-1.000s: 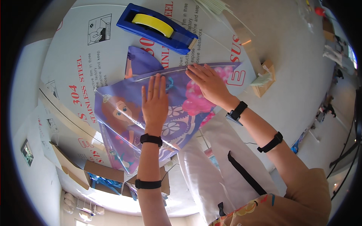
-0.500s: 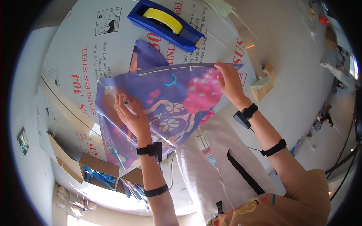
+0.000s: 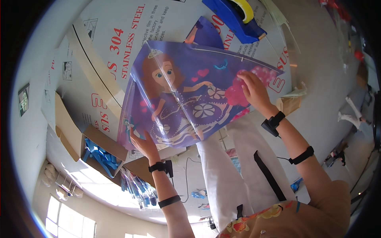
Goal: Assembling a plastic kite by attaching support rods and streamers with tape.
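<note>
A purple kite [image 3: 186, 93] printed with a crowned cartoon princess in a ball gown lies spread over the table edge and toward my lap. Thin rods run along its upper edge and down its middle. My left hand [image 3: 145, 146] is at the kite's lower left corner, fingers apart. My right hand [image 3: 256, 93] rests on the pink balloon print near the right corner, its fingers stretched out. Beyond the upper edge, a smaller purple printed piece [image 3: 210, 33] sticks out. A blue tape dispenser [image 3: 238, 23] with a yellow roll [image 3: 245, 11] stands farther back.
The table [image 3: 131, 23] is covered in printed film. At left, a cardboard box [image 3: 105, 143] holds blue ribbon-like strips [image 3: 97, 154]; packed bundles [image 3: 137, 188] are beside it. A small cardboard box [image 3: 289, 104] is at the right edge, with pale thin strips [image 3: 283, 23] farther back.
My left hand has moved from the princess's face down to the lower left corner, uncovering the face. The kite has opened out flatter. The view has shifted, so things appear farther right.
</note>
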Action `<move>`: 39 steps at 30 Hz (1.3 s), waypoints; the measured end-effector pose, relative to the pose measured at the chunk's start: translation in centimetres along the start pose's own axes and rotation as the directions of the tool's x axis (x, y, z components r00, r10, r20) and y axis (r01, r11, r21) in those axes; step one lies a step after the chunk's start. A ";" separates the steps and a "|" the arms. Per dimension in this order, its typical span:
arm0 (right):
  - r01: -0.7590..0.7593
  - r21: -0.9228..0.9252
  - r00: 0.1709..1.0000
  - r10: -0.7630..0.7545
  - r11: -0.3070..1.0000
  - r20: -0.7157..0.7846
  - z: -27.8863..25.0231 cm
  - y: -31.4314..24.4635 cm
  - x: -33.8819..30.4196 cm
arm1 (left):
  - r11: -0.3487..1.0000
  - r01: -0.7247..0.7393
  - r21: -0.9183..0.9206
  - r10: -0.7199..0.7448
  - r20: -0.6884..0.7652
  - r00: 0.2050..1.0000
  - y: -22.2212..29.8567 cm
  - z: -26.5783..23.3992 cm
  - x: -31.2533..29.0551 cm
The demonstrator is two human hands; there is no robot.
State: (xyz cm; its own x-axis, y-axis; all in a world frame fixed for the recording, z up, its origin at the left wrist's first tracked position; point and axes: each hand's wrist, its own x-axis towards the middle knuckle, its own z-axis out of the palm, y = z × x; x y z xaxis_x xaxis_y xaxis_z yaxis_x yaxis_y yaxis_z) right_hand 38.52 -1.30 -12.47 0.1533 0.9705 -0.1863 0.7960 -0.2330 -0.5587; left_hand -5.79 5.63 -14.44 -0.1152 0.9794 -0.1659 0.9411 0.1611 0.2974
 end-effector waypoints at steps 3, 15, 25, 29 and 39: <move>0.092 -0.080 0.988 -0.081 0.993 0.128 2.3 -2.8 -2.5 | 0.992 -0.122 -0.037 0.123 0.045 0.991 1.3 0.5 2.7; 0.207 -0.540 0.945 -0.025 0.816 0.325 9.9 -9.1 -6.8 | 0.877 -0.448 0.170 0.409 0.221 0.885 -4.7 1.6 4.8; 0.115 -0.438 0.969 -0.004 0.891 0.246 7.4 -6.9 -9.7 | 0.861 -0.479 0.171 0.454 0.167 0.875 -6.6 2.5 4.7; 0.119 -0.357 0.969 -0.031 0.926 0.243 5.7 -4.2 -14.6 | 0.859 -0.477 0.184 0.451 0.169 0.876 -6.5 2.7 4.2; -0.670 -0.216 0.330 0.546 0.710 0.770 2.1 4.8 -48.9 | 0.882 -0.444 0.157 0.432 0.102 0.896 -5.8 4.0 -1.1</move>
State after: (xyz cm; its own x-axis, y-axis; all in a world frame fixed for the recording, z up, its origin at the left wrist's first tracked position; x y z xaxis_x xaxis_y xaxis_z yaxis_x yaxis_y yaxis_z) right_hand 33.58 -50.00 -7.78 0.0341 0.1447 -0.9889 0.5888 -0.8024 -0.0971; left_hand -9.89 3.14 -19.77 0.3361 0.9346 -0.1165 0.9314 -0.3114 0.1884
